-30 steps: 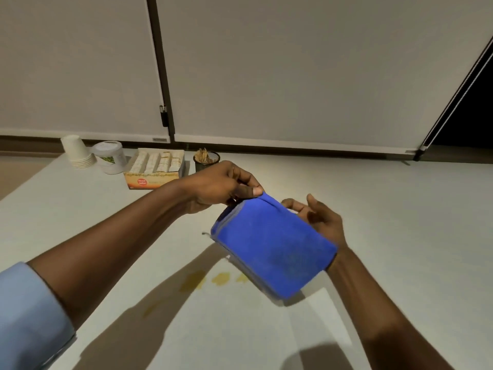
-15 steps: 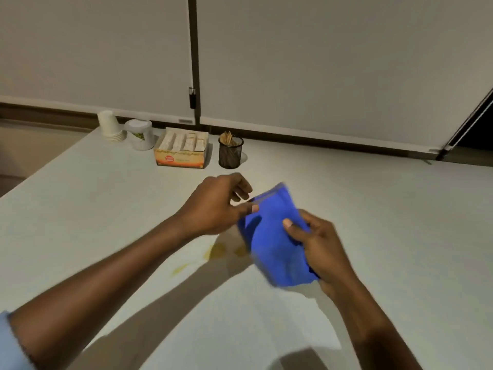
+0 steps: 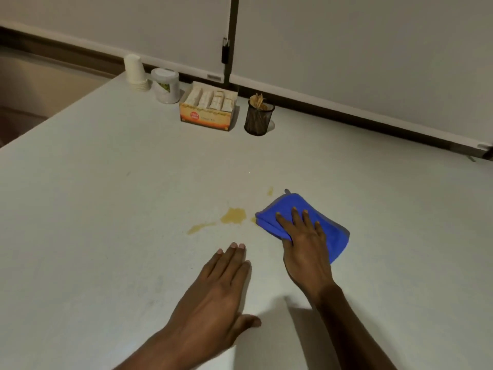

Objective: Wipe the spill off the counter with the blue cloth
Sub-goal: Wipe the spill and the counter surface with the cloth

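Since earlier, blue cloth [image 3: 306,225] has dropped onto counter [image 3: 106,209], just right of spill [image 3: 233,215], pinned under flat, spread right hand [image 3: 304,241]. Left hand [image 3: 213,295] rests open, empty. Risk: smearing, missing the outlying spot.

The pale counter [image 3: 106,209] carries a yellowish spill [image 3: 232,216] near its middle, with a folded blue cloth [image 3: 330,231] lying just right of it. Along the far edge stand stacked paper cups [image 3: 135,72], a lidded tub [image 3: 165,85], an open box of sachets [image 3: 208,110] and a mesh holder of sticks [image 3: 258,116].
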